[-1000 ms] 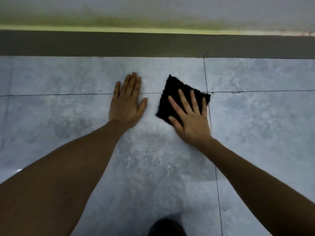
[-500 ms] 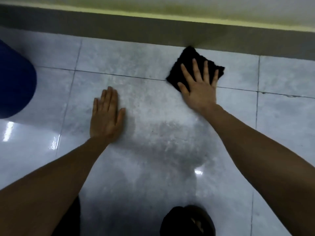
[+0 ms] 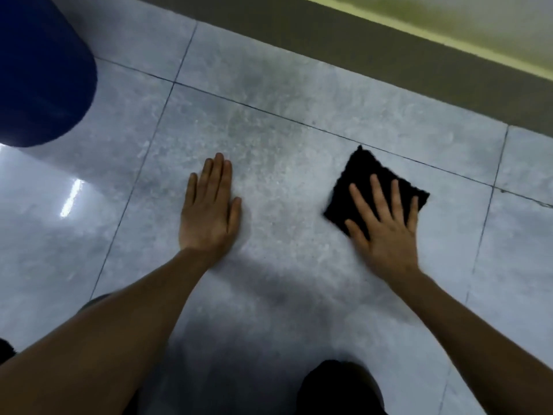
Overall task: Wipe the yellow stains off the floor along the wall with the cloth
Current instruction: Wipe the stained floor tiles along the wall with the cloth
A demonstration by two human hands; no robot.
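A black square cloth (image 3: pixel 363 175) lies flat on the grey tiled floor (image 3: pixel 299 295), right of centre. My right hand (image 3: pixel 386 232) presses down on it with fingers spread, covering its near half. My left hand (image 3: pixel 209 217) rests flat on the bare tile to the left, palm down, fingers together, holding nothing. The wall runs along the top right with a dark grey skirting (image 3: pixel 374 52) and a yellow-green stained strip (image 3: pixel 449 28) above it. The cloth sits about one tile row away from the skirting.
A large dark blue rounded container (image 3: pixel 39 70) stands at the top left on the floor. A dark shoe or knee (image 3: pixel 338 387) shows at the bottom edge. Bright light reflections (image 3: pixel 70 199) glint on the glossy tiles at the left.
My right hand has pulled the cloth back from the skirting toward me. The view has swung left and tilted, bringing the blue container further in. My left hand stays planted.
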